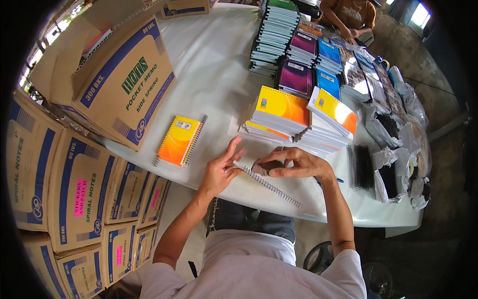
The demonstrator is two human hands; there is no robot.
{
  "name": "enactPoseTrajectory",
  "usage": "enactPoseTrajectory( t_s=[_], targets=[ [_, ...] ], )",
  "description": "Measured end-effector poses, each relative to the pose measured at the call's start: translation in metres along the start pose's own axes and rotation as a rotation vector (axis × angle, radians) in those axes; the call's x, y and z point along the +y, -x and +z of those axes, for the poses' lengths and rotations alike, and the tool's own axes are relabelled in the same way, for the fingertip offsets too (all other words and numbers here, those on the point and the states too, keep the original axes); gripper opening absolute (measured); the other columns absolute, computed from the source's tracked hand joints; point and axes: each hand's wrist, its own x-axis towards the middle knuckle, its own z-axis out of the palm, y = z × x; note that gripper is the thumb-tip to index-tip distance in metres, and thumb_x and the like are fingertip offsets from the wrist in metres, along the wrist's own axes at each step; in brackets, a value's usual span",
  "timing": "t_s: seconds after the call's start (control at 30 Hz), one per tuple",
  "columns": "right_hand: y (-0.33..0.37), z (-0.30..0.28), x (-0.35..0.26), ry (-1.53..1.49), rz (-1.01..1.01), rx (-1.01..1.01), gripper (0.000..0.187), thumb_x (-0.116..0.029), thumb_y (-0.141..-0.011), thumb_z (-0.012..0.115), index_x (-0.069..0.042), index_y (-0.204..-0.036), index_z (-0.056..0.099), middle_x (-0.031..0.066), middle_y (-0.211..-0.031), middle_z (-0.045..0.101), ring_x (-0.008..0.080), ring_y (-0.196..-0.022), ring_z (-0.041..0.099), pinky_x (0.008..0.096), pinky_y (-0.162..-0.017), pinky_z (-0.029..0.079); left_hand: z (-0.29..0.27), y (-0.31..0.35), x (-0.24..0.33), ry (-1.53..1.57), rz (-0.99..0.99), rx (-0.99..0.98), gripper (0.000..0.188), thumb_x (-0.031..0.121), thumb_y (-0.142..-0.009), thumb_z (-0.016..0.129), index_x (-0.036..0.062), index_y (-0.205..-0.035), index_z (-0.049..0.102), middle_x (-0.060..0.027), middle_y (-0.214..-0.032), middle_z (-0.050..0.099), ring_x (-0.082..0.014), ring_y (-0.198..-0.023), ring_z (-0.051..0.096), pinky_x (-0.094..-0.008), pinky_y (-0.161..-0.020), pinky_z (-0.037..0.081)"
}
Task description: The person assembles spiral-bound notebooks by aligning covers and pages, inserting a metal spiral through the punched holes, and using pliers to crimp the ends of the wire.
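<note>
A wire spiral coil [279, 191] slants down to the right in front of me, its lower end free above the table edge. Its upper end meets a narrow white edge, perhaps of a pad seen edge-on. My left hand [219, 172] pinches there between thumb and fingers. My right hand [298, 162] is curled beside the coil, its fingers around a small grey-brown piece [260, 168] whose kind I cannot make out. To the left lie yellow-orange spiral notebooks [179, 142] with coils along their sides. Beyond my hands stand stacks of yellow-orange pads [281, 107] without visible coils.
A large open carton [122, 84] stands at the left, with more cartons [82, 189] stacked below. Purple notebooks [296, 77], blue ones [326, 82] and green-topped stacks [274, 40] fill the far right. Black coils [360, 167] lie near plastic wrapping. Another person [351, 17] sits beyond.
</note>
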Motion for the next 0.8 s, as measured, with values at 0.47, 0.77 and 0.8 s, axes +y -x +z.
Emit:
enactPoseTrajectory(
  t_s=[0.47,0.77,0.8],
  targets=[
    [-0.003,-0.001,-0.007,-0.084,-0.03,0.165,0.045,-0.036,-0.092,0.067,-0.007,-0.126,0.066,0.0107,-0.12,0.067,0.0215,-0.108,0.063,0.0321,-0.084,0.055,0.008,-0.009,0.011,-0.035,-0.059,-0.062,0.09,-0.014,-0.081,0.069,0.011,-0.156,0.026,-0.0178,-0.152,0.041,-0.015,-0.121,0.054,-0.0244,-0.09,0.051],
    [0.001,0.004,-0.003,-0.063,-0.054,0.13,0.045,-0.039,-0.094,0.064,-0.007,-0.125,0.066,0.0146,-0.115,0.068,0.025,-0.104,0.065,0.0335,-0.082,0.055,0.016,0.001,0.006,-0.117,-0.074,-0.069,0.092,-0.001,-0.081,0.077,0.0141,-0.155,0.026,-0.0138,-0.145,0.051,-0.0173,-0.114,0.063,-0.0274,-0.089,0.055],
    [0.005,0.006,-0.007,-0.13,-0.095,0.14,0.044,-0.037,-0.094,0.065,-0.006,-0.125,0.066,0.0143,-0.114,0.068,0.025,-0.102,0.065,0.0344,-0.081,0.055,0.017,0.002,0.007,-0.139,-0.106,-0.079,0.092,0.001,-0.081,0.078,0.014,-0.155,0.026,-0.0137,-0.144,0.053,-0.0167,-0.113,0.064,-0.0273,-0.088,0.055]
  ],
)
